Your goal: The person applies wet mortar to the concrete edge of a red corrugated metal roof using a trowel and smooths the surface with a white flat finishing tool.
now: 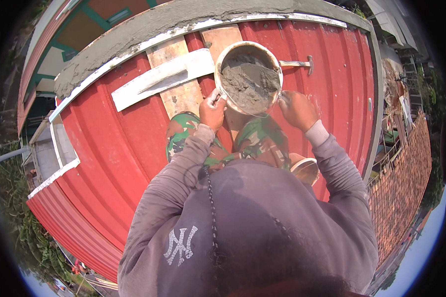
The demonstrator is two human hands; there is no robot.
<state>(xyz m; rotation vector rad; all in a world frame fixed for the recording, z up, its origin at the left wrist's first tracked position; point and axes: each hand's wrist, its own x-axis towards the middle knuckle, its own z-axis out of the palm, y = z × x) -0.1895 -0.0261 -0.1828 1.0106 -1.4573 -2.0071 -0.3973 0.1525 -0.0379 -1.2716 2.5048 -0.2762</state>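
Observation:
A pale bucket [218, 74] stands in front of me, partly filled with grey wet mortar [250, 81]. My left hand [213, 110] is closed on the near left of its rim, and my right hand [298, 111] grips the near right of it. A thin wire handle hangs along the bucket's near side. Left of the bucket, a long white plastering float [188, 65] with a raised grip lies across a wooden plank [171, 55]. To the right, a hammer [297, 64] rests on the red roof, its head pointing away from the bucket.
Red ribbed metal roofing [119, 143] spreads around me. A ledge coated in grey mortar [173, 17] runs along the far edge. Another bucket [307, 171] sits by my right side, partly hidden. An opening with white edging [59, 148] lies left; a lower tiled roof [401, 183] lies right.

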